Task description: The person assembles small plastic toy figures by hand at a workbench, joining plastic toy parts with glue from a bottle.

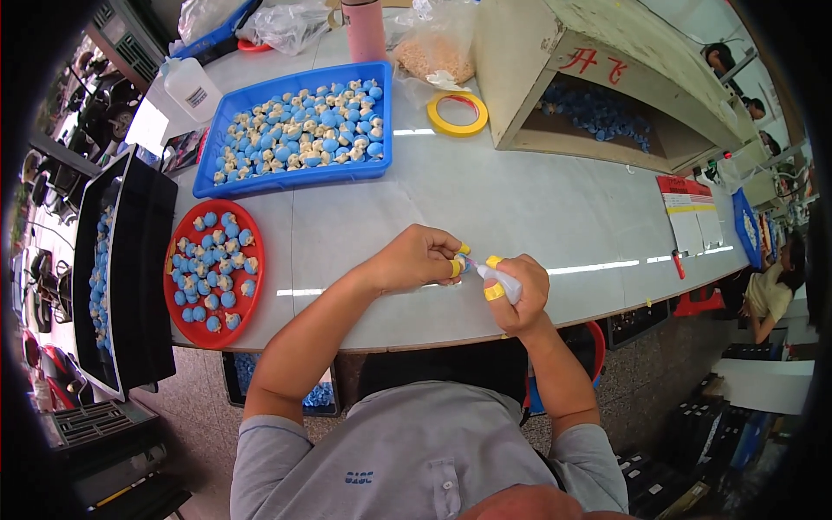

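Note:
Over the front middle of the table, my left hand (414,258) pinches a small blue piece (466,263), mostly covered by the fingers. My right hand (530,293) is wrapped round a small whitish squeeze bottle (510,284), its narrow tip pointing left and touching or nearly touching the blue piece. Yellow tape or finger covers wrap some fingertips of both hands. To the left, a round red tray (258,293) holds many small blue-and-cream figures. Behind it, a blue rectangular tray (295,185) is filled with similar figures.
A yellow tape roll (458,131) lies beside an open-fronted cabinet (520,104) with blue pieces inside. A pink bottle (364,33), a clear bag of beige pieces (435,56) and a white jug (192,89) stand behind. A black crate (143,260) borders the table's left end.

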Demonstrator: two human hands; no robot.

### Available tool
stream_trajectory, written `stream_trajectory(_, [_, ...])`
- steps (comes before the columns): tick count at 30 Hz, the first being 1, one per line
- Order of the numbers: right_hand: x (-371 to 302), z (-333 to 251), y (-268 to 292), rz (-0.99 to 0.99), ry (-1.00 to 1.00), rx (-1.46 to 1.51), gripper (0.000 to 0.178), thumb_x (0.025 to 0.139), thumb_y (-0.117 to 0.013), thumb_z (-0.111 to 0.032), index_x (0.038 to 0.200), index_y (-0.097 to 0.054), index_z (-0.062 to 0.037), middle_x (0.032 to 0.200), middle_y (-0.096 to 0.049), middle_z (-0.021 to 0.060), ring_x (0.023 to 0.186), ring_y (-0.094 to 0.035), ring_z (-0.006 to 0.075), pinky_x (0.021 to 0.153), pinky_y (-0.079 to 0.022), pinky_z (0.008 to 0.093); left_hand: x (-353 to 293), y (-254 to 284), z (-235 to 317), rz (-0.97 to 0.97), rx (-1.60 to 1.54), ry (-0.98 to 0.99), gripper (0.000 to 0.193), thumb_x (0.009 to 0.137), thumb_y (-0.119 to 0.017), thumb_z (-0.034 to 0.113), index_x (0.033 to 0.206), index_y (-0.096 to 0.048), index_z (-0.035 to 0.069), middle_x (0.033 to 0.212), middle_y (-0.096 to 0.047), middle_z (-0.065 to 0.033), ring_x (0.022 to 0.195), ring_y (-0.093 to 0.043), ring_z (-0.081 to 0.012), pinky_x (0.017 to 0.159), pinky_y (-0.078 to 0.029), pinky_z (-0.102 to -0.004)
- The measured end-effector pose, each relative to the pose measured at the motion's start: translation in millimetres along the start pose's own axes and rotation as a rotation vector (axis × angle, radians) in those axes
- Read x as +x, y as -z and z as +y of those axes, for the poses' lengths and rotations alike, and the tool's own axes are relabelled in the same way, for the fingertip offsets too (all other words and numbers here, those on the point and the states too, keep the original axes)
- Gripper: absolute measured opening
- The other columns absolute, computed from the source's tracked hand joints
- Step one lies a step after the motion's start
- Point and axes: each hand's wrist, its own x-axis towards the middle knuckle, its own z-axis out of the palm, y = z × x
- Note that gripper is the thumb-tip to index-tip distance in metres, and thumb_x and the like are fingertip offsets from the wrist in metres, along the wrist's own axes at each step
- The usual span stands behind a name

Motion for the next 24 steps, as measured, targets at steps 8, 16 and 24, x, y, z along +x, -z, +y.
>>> stream_trajectory(8, [1.2,0.9,-1.0,-0.015,0.021,-0.025,0.018,0.071,-0.069,-0.007,0.086,-0.061,-0.0009,0.072,-0.065,0.0093,0.05,-0.054,0.023,0.051,-0.039,0.0324,-1.3,-2.1,4.3,-0.002,-0.003,0.002,0.034,0.087,-0.066,0.006,0.114,-0.058,-0.014,0.092,-0.068,-0.0126,0.079,-0.065,-0.0129,0.07,-0.053,-0.0242])
stream_trajectory(16, [1.3,0.2,-1.7,-0.006,0.07,-0.086,0.019,0.071,-0.069,-0.008,0.088,-0.061,-0.0021,0.069,-0.065,0.0055,0.05,-0.056,0.0213,0.051,-0.04,0.032,-0.5,-0.9,2.2,0.002,-0.048,-0.005,0.033,0.088,-0.065,0.006,0.113,-0.058,-0.013,0.096,-0.067,-0.0125,0.083,-0.066,-0.0137,0.073,-0.054,-0.0248])
stream_trajectory(24, [2.8,-3.0,-0.9,-0.007,0.08,-0.123,0.02,0.07,-0.069,-0.008,0.087,-0.061,-0.0032,0.067,-0.064,0.0031,0.051,-0.057,0.0204,0.05,-0.039,0.0308,0.4,0.4,0.0,0.025,-0.101,-0.026,0.036,0.087,-0.062,0.003,0.118,-0.053,-0.014,0.098,-0.066,-0.0142,0.088,-0.068,-0.0161,0.074,-0.055,-0.024])
